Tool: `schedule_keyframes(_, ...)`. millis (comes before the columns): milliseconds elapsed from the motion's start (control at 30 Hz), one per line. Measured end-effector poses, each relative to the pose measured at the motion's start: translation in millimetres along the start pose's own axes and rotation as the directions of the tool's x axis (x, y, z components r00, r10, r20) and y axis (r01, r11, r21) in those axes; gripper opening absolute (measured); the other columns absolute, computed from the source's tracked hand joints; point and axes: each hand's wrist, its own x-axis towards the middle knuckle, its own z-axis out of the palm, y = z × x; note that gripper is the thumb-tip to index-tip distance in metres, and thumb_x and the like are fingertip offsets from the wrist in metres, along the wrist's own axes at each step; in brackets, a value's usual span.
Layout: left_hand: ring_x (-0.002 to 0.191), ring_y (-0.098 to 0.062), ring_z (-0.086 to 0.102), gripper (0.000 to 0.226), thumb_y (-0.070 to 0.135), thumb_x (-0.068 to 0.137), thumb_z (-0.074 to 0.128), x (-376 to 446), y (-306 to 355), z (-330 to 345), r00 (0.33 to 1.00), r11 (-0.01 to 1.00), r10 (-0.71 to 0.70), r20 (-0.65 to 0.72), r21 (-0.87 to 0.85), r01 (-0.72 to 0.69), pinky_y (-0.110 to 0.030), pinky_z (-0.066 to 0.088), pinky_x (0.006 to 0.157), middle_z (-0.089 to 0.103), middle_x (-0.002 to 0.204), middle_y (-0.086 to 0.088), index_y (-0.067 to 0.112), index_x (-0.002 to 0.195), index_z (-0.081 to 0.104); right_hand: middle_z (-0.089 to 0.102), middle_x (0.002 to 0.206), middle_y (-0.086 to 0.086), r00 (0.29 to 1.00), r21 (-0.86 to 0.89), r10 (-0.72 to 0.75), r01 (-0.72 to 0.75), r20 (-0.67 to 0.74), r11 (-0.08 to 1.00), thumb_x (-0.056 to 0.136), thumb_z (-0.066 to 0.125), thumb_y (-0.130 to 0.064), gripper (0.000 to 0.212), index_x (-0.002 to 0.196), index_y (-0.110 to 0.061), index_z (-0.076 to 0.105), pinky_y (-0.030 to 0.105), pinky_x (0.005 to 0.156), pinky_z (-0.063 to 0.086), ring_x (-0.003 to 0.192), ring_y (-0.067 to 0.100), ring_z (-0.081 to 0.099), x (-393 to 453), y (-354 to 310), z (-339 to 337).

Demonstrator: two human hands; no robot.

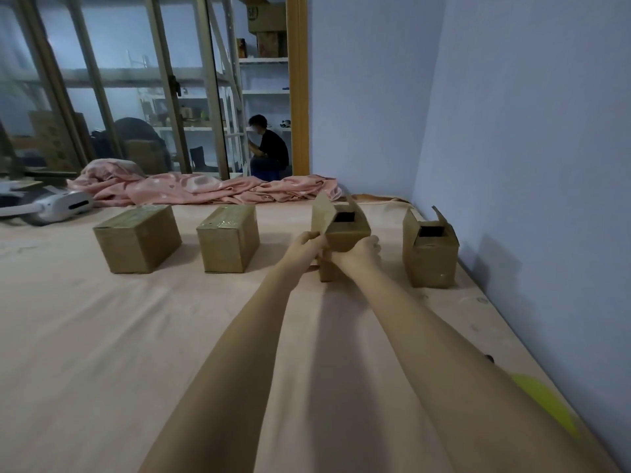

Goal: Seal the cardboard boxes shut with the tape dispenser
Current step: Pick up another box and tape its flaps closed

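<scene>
Third box (345, 233), between second taped box (228, 241) and open fourth box (431, 254): left hand (307, 249) grips its raised flap, right hand (362, 254) grips the body. Light, crushable cardboard; hold at corners.

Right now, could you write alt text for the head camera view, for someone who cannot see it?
Two bare hands, left hand and right hand, hold an open cardboard box on a pink-covered surface. Two taped boxes stand left of it; another open box stands right.
</scene>
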Motion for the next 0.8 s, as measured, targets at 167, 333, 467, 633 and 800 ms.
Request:
schedule_keyframes(167,0.105,-0.02,0.056,0.043,0.04,0.09,0.056,-37,19,-8,0.997,0.988,-0.03,0.07,0.156,0.019,-0.035,0.047,0.089,0.058,0.112,-0.003,0.017,0.126,0.049,0.043,0.133,0.01,0.996,0.08,0.089,-0.089,0.0,0.993,0.055,0.081,-0.057,0.104,0.132,-0.011,0.028,0.043,0.095,0.045,0.12,0.03,0.047,-29,-4,-29)
schedule_keyframes(333,0.112,-0.023,0.055,0.065,0.043,0.084,0.066,-70,19,-26,0.999,0.984,0.042,0.01,0.173,-0.043,-0.035,0.046,0.093,0.055,0.125,-0.007,0.011,0.136,0.043,0.058,0.109,-0.001,0.969,0.274,-0.108,0.045,0.22,0.961,0.053,0.085,-0.049,0.089,0.124,-0.016,0.043,0.033,0.077,0.051,0.097,0.017,0.057,-60,4,-85)
schedule_keyframes(467,0.114,-0.024,0.051,0.088,0.053,0.074,0.072,-94,6,-52,0.998,0.979,0.018,-0.057,0.205,-0.005,-0.034,0.046,0.09,0.05,0.13,-0.007,0.009,0.141,0.036,0.062,0.116,-0.003,0.876,0.308,-0.242,0.114,0.418,0.944,0.046,0.087,-0.045,0.086,0.12,-0.022,0.051,0.041,0.093,0.049,0.108,0.018,0.058,-77,22,-133)
schedule_keyframes(633,0.102,-0.008,0.061,0.075,0.05,0.065,0.077,-124,11,-58,0.983,0.994,0.07,0.171,0.074,-0.084,-0.023,0.05,0.078,0.059,0.122,0.002,0.021,0.129,0.048,0.062,0.123,0.004,0.75,0.389,-0.301,0.065,0.588,0.919,0.055,0.082,-0.031,0.078,0.126,-0.019,0.053,0.041,0.096,0.049,0.112,0.023,0.059,-94,34,-160)
schedule_keyframes(800,0.111,-0.014,0.058,0.087,0.036,0.067,0.078,-152,15,-58,0.957,0.992,0.096,0.274,0.047,-0.113,-0.029,0.05,0.085,0.057,0.124,0.003,0.025,0.141,0.035,0.058,0.123,0.009,0.718,0.44,-0.342,0.055,0.607,0.896,0.072,0.07,-0.01,0.058,0.126,-0.016,0.05,0.038,0.094,0.049,0.11,0.025,0.057,-114,45,-166)
